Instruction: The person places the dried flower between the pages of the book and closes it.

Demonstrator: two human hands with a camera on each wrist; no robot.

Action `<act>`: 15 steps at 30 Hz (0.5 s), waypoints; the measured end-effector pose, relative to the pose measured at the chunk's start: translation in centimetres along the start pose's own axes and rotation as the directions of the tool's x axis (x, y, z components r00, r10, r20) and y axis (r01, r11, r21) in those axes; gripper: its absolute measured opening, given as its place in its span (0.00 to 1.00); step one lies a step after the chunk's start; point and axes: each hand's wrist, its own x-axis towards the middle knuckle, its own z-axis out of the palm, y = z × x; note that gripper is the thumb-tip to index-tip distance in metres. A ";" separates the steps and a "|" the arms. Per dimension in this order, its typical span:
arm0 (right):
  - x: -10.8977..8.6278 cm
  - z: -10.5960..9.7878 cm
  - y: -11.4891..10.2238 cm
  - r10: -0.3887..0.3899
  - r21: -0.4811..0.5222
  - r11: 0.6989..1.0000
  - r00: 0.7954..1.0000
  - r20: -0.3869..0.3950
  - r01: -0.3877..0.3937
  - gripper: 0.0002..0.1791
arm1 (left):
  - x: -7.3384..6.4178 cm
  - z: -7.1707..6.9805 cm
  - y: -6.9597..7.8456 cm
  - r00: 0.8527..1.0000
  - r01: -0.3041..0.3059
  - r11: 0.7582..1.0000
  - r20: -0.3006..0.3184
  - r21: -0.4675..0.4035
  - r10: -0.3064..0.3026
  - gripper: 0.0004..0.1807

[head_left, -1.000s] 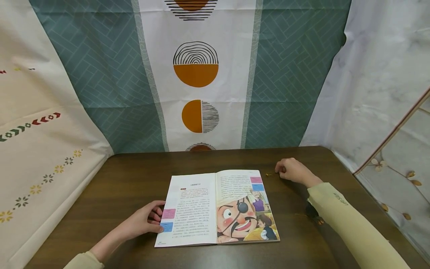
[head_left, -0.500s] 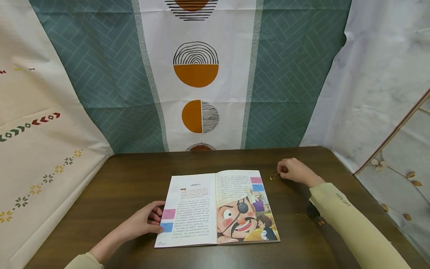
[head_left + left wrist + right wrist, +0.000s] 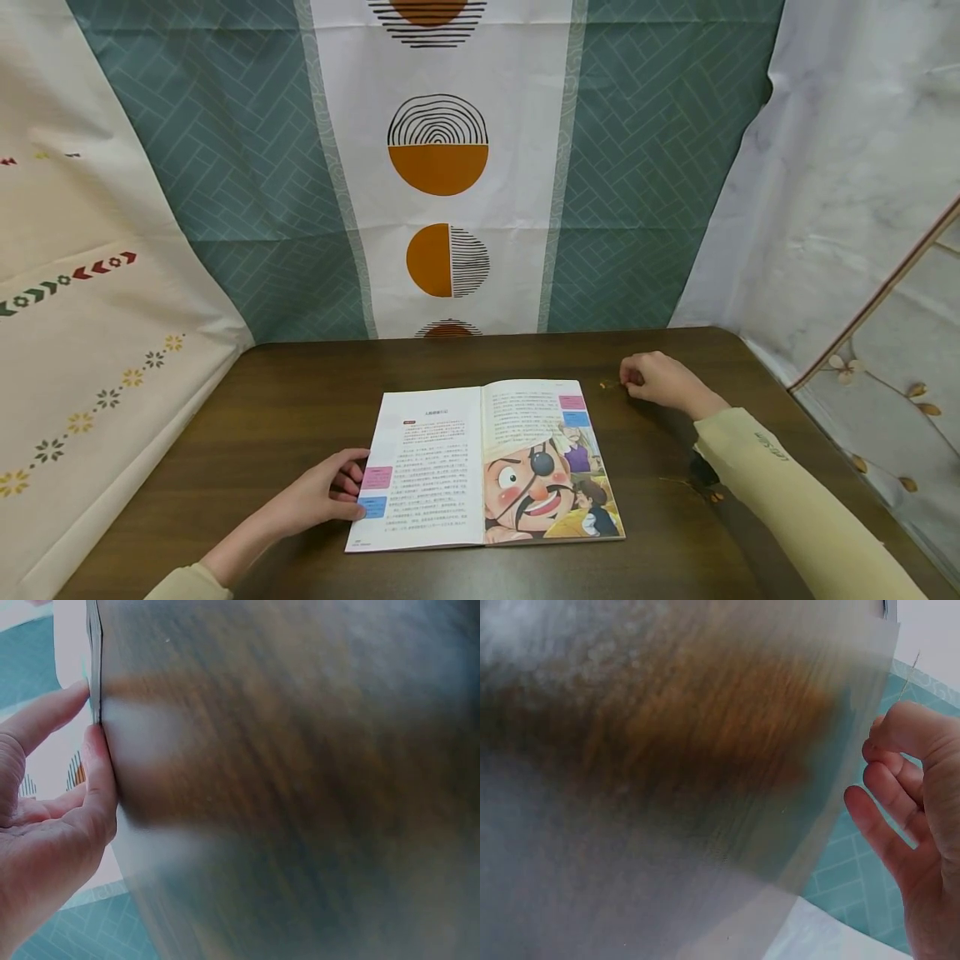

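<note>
An open illustrated book (image 3: 435, 467) lies on the dark wooden table (image 3: 300, 375). At its left edge is my left hand (image 3: 318, 492), thumb on the page corner by the blue tab and the other fingers curled against the edge. The left wrist view also shows that hand (image 3: 56, 802) gripping the book's thin edge (image 3: 95, 652). Beyond the book's upper right corner, my right hand (image 3: 663, 383) pinches a thin-stemmed yellow flower sprig (image 3: 606, 385) between thumb and forefinger. Its fine stem (image 3: 910, 675) sticks up from the fingertips in the right wrist view; the remaining fingers are loosely bent.
Another thin-stemmed sprig (image 3: 716, 497) lies beside the right sleeve (image 3: 787, 500). A dark object (image 3: 703, 469) is partly hidden under that sleeve. Patterned cloths (image 3: 637, 167) hang behind the table and at both sides.
The sprig's yellow tip dipped towards the book, then rose again as it turned in my right fingers. My right hand shifted slightly right. The left hand and book stay still.
</note>
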 end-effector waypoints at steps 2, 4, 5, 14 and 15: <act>-0.1 -0.1 -0.1 0.002 -0.011 1.000 1.000 -0.009 -0.002 0.05 | 0.0 0.0 0.1 1.000 0.002 1.000 0.000 0.000 -0.002 0.46; -0.2 -0.2 -0.2 -0.002 -0.028 1.000 1.000 -0.022 0.001 0.05 | 0.0 0.1 0.1 1.000 0.002 1.000 0.002 0.001 -0.002 0.46; -0.2 -0.3 -0.3 0.001 -0.038 0.999 1.000 -0.030 -0.002 0.04 | 0.0 0.1 0.2 1.000 -0.002 1.000 0.003 0.001 0.002 0.46; -0.9 -1.0 -1.8 0.007 -0.089 0.996 0.992 -0.127 -0.018 0.03 | -0.2 0.1 0.3 1.000 -0.017 1.000 -0.005 0.015 0.017 0.46; -0.9 -1.0 -2.0 0.003 -0.089 0.996 0.990 -0.140 -0.015 0.03 | -0.2 0.1 0.3 1.000 -0.017 1.000 -0.005 0.009 0.017 0.46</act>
